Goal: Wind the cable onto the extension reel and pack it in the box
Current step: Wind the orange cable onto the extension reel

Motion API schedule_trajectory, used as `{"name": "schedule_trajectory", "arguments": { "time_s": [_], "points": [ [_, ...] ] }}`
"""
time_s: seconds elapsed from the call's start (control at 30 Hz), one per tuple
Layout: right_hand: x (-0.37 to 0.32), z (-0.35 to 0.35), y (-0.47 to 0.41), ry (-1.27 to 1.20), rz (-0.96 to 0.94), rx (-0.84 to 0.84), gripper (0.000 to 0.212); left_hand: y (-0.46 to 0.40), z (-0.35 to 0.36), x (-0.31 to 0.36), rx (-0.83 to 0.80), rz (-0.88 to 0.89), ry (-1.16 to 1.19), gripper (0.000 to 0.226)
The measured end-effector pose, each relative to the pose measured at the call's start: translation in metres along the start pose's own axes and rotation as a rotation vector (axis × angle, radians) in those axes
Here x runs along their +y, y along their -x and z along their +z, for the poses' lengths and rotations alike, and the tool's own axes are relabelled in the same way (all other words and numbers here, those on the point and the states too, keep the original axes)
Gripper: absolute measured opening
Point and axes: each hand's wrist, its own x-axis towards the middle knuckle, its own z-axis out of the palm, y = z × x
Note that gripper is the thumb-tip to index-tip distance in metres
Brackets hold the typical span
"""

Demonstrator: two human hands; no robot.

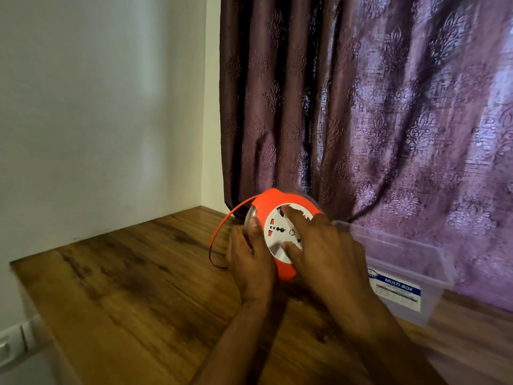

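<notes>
An orange extension reel (268,202) with a white socket face (277,237) stands tilted on edge on the wooden table (133,273). My left hand (249,262) grips its left rim, thumb on the front. My right hand (324,245) lies on the socket face with fingers spread over it. An orange handle band (222,226) arcs out to the left of the reel. A dark cable (388,179) runs up and right from behind the reel, blurred against the curtain. A clear plastic box (410,276) with a blue "MULTI-BOX" label stands to the right, behind my right hand.
A patterned purple curtain (361,107) hangs right behind the reel and box. A white wall (97,107) bounds the table on the left. The table's left edge drops off near a wall switch (14,343) at bottom left.
</notes>
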Motion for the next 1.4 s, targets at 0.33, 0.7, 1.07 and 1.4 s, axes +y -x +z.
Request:
{"name": "schedule_trajectory", "arguments": {
  "time_s": [0.33, 0.7, 1.07, 1.4],
  "points": [
    [0.002, 0.01, 0.002, 0.022, 0.06, 0.042, 0.069, 0.0, 0.0, 0.001, -0.039, 0.048, -0.003, 0.054],
    [0.01, 0.025, -0.003, -0.527, 0.584, -0.044, 0.059, 0.008, -0.001, 0.004, -0.112, 0.158, -0.056, 0.056],
    [0.011, 0.028, -0.002, -0.647, 0.544, -0.08, 0.041, 0.003, -0.002, -0.003, -0.06, 0.097, -0.053, 0.058],
    [0.006, 0.017, -0.001, -0.075, 0.017, -0.132, 0.068, -0.001, -0.002, 0.0, 0.016, 0.037, -0.04, 0.057]
  ]
}}
